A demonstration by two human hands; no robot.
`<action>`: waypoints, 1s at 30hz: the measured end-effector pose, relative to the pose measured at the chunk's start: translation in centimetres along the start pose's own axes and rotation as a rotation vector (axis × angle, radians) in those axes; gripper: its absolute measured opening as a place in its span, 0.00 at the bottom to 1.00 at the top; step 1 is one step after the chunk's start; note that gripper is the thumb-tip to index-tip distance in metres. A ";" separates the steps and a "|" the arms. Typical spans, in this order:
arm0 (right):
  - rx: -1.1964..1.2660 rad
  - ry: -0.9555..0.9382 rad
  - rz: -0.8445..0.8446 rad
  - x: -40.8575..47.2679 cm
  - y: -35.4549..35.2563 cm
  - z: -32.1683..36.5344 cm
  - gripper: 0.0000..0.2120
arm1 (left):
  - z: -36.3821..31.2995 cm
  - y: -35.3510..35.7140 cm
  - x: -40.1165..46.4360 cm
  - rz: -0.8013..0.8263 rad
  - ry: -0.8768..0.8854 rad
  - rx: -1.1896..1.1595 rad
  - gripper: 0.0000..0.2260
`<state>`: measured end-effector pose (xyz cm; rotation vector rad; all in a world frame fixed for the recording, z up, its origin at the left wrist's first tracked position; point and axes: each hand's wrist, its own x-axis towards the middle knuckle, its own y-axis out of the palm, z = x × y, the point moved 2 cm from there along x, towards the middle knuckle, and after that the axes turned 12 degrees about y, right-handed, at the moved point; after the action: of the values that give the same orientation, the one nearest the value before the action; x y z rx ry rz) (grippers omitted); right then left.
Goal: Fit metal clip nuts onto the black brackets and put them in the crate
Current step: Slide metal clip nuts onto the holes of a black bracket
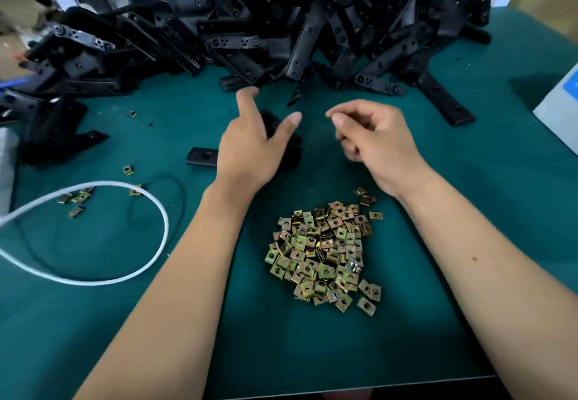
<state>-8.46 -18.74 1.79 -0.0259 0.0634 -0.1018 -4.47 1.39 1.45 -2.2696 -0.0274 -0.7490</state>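
Observation:
A heap of brass-coloured metal clip nuts (325,255) lies on the green mat between my forearms. Black brackets (250,24) are piled high across the back of the table. My left hand (253,146) hovers with fingers spread over one black bracket (291,149), which it largely hides. My right hand (372,140) is beside it, fingers loosely curled, thumb and forefinger close together; nothing shows between them. No crate is in view.
A white cable loop (134,243) and a thin black wire lie at the left, with stray clip nuts (76,198) around them. A small black part (201,156) sits left of my left hand. A white box (560,105) stands at the right edge.

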 end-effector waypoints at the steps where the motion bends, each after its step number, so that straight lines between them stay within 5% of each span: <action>1: 0.047 0.034 -0.040 0.2 -0.2 -0.2 0.05 | -0.4 0.3 0.0 -0.002 0.023 0.016 0.27; 9: 0.074 0.045 0.051 -0.3 1.2 -0.1 0.05 | -1.1 0.9 0.2 -0.079 0.117 -0.159 0.11; 30: 0.021 0.125 0.201 -1.2 2.6 0.1 0.08 | -1.1 0.3 0.2 -0.160 0.145 -0.110 0.12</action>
<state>-9.42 -16.03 1.84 0.0082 0.1897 0.0971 -4.82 0.39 1.98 -2.3305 -0.1022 -1.0204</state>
